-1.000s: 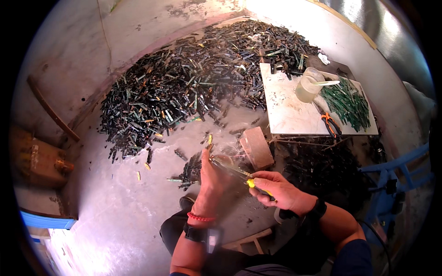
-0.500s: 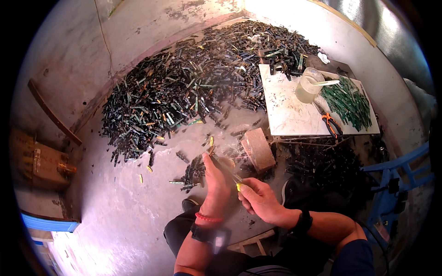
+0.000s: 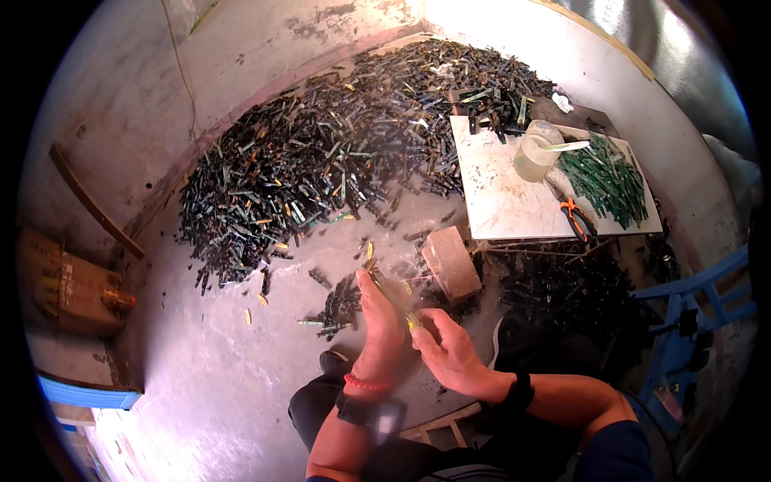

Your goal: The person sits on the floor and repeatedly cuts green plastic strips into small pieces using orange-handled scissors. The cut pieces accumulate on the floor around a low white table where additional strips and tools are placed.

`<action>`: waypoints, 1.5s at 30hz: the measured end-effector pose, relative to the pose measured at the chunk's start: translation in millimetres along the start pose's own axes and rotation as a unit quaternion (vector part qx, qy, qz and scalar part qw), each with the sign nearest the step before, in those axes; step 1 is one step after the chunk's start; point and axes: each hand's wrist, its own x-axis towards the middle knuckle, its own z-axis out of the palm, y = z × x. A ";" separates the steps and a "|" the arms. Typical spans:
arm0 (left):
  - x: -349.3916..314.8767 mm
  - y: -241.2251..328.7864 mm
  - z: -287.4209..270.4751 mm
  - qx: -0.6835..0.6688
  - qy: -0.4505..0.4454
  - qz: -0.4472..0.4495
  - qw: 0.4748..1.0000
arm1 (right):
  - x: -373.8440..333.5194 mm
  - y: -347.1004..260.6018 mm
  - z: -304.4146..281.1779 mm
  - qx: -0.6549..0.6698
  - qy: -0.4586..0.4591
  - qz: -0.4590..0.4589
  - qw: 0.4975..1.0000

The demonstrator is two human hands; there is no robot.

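Between my two hands runs a thin, greyish strip with a yellow end point(image 3: 413, 321), blurred, so its exact kind does not show. My left hand point(image 3: 379, 328), thumb upward, is closed about its far part; the fingers behind are hidden. Pinched at the yellow end, it meets the thumb and fingers of my right hand point(image 3: 454, 353). Just beyond my left hand, a small heap of dark strips point(image 3: 341, 304) lies on the floor. A reddish brick-like block point(image 3: 452, 265) stands ahead of my right hand.
A large pile of dark strips point(image 3: 281, 177) spreads toward the back wall. At the right, a white board point(image 3: 490, 201) bears a plastic jug point(image 3: 533, 157), orange-handled pliers point(image 3: 575, 218) and green strips point(image 3: 606, 181). A blue chair point(image 3: 691, 301) stands far right, a cardboard box point(image 3: 88, 293) at left.
My right hand has shifted slightly left and up along the strip, and its fingers have lifted a little. My left hand stays nearly in place.
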 end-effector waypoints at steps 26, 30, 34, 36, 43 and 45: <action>-2.5 -2.0 -0.8 0.149 0.010 0.088 0.985 | 2.3 -31.7 3.5 0.265 -0.031 0.206 0.941; -13.3 6.9 9.5 0.050 -0.040 0.032 0.997 | 4.2 -38.4 -1.7 0.295 -0.043 0.221 0.929; -12.0 3.2 10.4 0.025 -0.040 0.016 0.999 | 8.6 -24.3 0.0 0.204 -0.027 0.159 0.966; -9.5 2.2 9.2 0.044 -0.030 0.021 0.998 | 7.9 -15.5 2.1 0.164 -0.022 0.122 0.979; -7.1 0.9 1.6 0.128 -0.038 0.028 0.991 | -2.0 -21.0 2.6 0.153 -0.011 0.160 0.975; -7.5 2.0 1.9 0.127 -0.040 0.026 0.991 | -3.7 -28.6 1.7 0.175 -0.018 0.181 0.968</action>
